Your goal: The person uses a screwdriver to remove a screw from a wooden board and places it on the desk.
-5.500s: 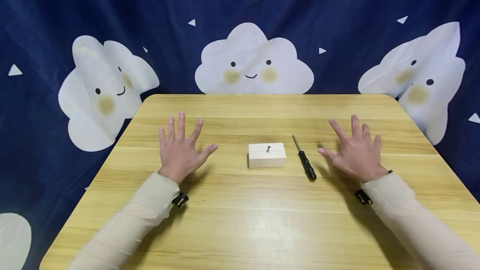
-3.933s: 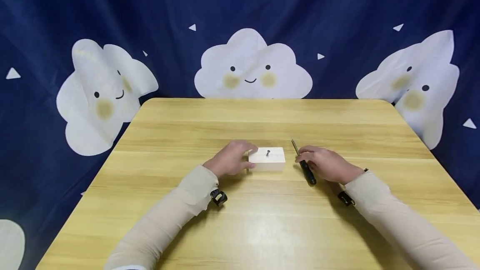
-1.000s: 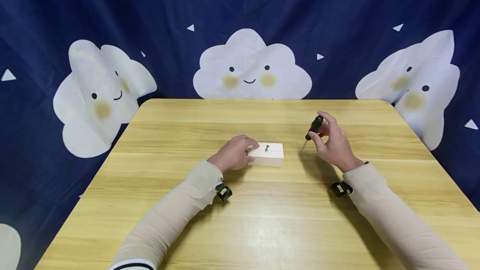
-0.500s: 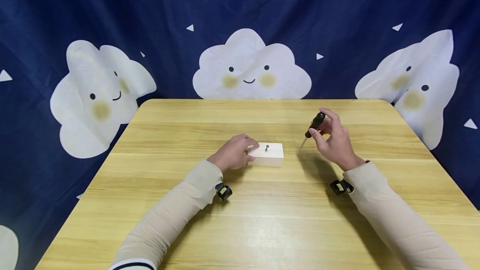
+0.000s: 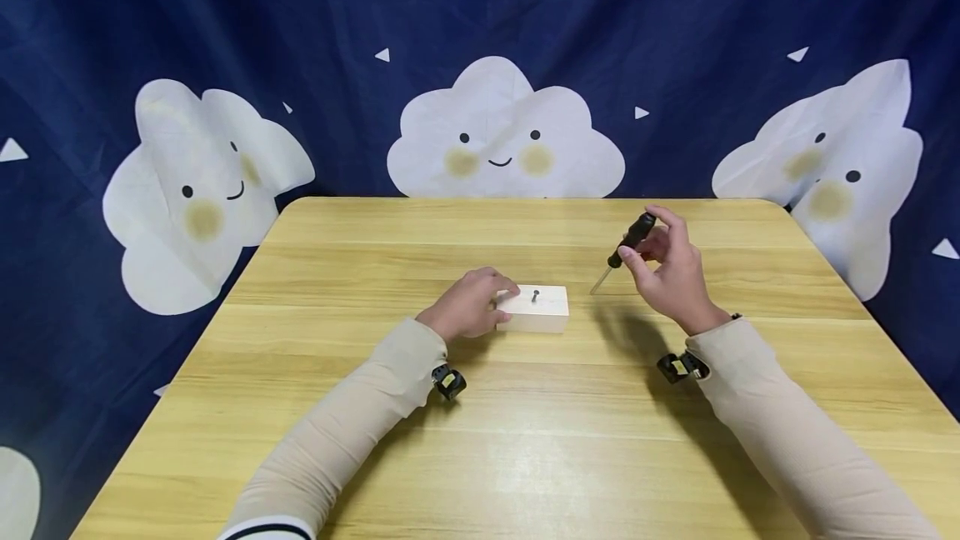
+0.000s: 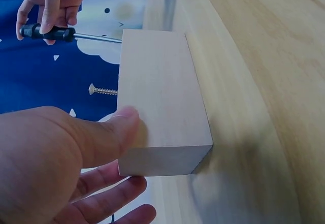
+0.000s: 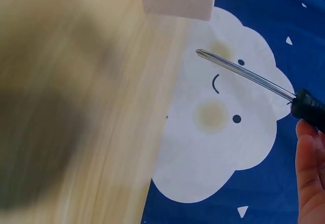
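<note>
A pale wooden block [image 5: 534, 322] sits mid-table with a screw [image 5: 536, 296] standing up from its top. My left hand [image 5: 467, 304] grips the block's left end, thumb on the near side and fingers over the far side. In the left wrist view the screw [image 6: 103, 90] shows most of its threaded shank outside the wood. To the right of the block, my right hand [image 5: 673, 273] holds a black-handled screwdriver [image 5: 632, 241] between thumb and fingers. The shaft slants down to the left, its cross-shaped tip [image 7: 202, 53] in the air, apart from the block.
The wooden table [image 5: 480, 440] stretches to a back edge near a dark blue curtain [image 5: 330, 23] printed with white clouds. Each wrist carries a small black camera, the left camera [image 5: 448, 382] and the right camera [image 5: 677, 367], both close above the tabletop.
Earlier, both hands were empty and spread; then the left took hold of the block and the right picked up the screwdriver. Lately the screwdriver has risen slightly, its tip shifting left toward the block.
</note>
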The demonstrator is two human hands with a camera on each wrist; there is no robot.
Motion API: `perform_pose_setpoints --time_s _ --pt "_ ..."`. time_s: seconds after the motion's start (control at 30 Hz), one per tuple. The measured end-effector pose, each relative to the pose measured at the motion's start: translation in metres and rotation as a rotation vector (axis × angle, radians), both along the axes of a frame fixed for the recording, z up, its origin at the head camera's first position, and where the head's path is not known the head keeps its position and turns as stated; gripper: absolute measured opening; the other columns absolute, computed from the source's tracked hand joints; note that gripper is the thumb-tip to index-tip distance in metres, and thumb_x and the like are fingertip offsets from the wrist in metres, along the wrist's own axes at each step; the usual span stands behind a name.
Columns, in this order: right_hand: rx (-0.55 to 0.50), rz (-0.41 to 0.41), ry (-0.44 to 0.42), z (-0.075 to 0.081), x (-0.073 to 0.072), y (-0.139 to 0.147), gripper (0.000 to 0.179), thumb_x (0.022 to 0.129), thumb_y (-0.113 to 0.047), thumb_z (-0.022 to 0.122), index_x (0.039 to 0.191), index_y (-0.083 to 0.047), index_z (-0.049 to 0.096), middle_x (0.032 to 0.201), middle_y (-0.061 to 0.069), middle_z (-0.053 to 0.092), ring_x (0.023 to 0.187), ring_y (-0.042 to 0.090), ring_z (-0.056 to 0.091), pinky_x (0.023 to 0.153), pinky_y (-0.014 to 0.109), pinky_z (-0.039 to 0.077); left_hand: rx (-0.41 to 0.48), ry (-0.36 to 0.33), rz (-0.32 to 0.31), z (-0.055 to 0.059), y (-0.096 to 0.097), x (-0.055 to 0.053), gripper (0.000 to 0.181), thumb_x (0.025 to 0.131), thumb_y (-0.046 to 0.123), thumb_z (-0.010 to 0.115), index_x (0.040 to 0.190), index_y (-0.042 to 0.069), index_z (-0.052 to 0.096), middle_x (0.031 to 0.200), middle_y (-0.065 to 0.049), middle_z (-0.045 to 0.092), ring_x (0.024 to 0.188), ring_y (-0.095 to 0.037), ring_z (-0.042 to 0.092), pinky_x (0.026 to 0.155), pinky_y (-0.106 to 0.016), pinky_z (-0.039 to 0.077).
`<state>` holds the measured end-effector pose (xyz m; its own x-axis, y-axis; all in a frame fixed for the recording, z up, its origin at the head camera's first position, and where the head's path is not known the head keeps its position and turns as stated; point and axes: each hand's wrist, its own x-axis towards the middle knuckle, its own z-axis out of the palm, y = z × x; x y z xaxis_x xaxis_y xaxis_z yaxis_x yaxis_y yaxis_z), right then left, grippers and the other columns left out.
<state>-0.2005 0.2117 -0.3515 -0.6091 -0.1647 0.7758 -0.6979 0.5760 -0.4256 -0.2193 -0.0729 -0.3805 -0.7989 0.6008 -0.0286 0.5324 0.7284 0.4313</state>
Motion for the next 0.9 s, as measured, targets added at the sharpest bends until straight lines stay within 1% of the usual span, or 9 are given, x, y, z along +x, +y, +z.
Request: perform_pose_setpoints --time_s 0.1,0.27,0.33,0.57,0.73,0.9 --pt "-0.002 0.008 0.009 0.006 0.002 -0.003 0.063 0.076 0.022 0.068 0.129 0.012 0.036 0.082 0.025 0.064 0.062 0.017 0.061 0.067 0.008 0.045 0.003 -0.002 0.003 0.0 0.0 0.0 0.039 0.09 0.018 0.071 0.128 0.01 0.062 0.128 -0.008 0.057 0.118 -0.026 0.052 0.101 -0.036 0.042" --pt "-0.02 0.008 -0.016 -0.004 -0.01 0.003 0.067 0.077 0.017 0.071 0.133 0.005 0.037 0.084 0.021 0.066 0.065 0.006 0.06 0.067 0.007 0.044 -0.001 0.006 0.008 -0.001 0.001 -0.002 0.039 0.09 0.019 0.071 0.127 0.01 0.062 0.128 -0.007 0.057 0.115 -0.024 0.054 0.099 -0.035 0.044" --pt "-0.026 0.011 -0.021 -0.007 -0.014 0.006 0.068 0.078 0.015 0.072 0.135 0.003 0.037 0.085 0.019 0.066 0.066 0.004 0.059 0.067 0.007 0.044 0.002 0.007 0.007 -0.001 0.001 -0.002 0.04 0.09 0.019 0.072 0.127 0.01 0.062 0.127 -0.007 0.057 0.113 -0.024 0.054 0.097 -0.035 0.045" --pt "-0.06 0.043 -0.025 -0.008 -0.017 0.005 0.069 0.078 0.013 0.073 0.136 0.003 0.037 0.085 0.02 0.066 0.07 -0.004 0.058 0.066 0.008 0.045 0.0 -0.005 0.013 -0.002 0.002 -0.002 0.04 0.089 0.02 0.073 0.126 0.011 0.063 0.125 -0.007 0.058 0.113 -0.024 0.054 0.096 -0.034 0.045" --pt "-0.084 0.071 -0.016 -0.006 -0.017 0.0 0.068 0.078 0.014 0.073 0.135 0.004 0.037 0.084 0.02 0.066 0.07 -0.004 0.058 0.066 0.009 0.045 -0.004 -0.015 0.017 0.0 0.003 -0.001 0.04 0.088 0.02 0.073 0.126 0.011 0.063 0.125 -0.007 0.058 0.114 -0.024 0.054 0.097 -0.034 0.045" --pt "-0.085 0.093 -0.007 -0.004 -0.017 -0.005 0.067 0.079 0.014 0.071 0.135 0.005 0.036 0.083 0.019 0.066 0.068 0.0 0.06 0.063 0.011 0.044 -0.01 -0.05 0.029 0.003 0.004 -0.001 0.04 0.089 0.018 0.073 0.127 0.01 0.063 0.128 -0.008 0.057 0.12 -0.026 0.051 0.102 -0.035 0.042"
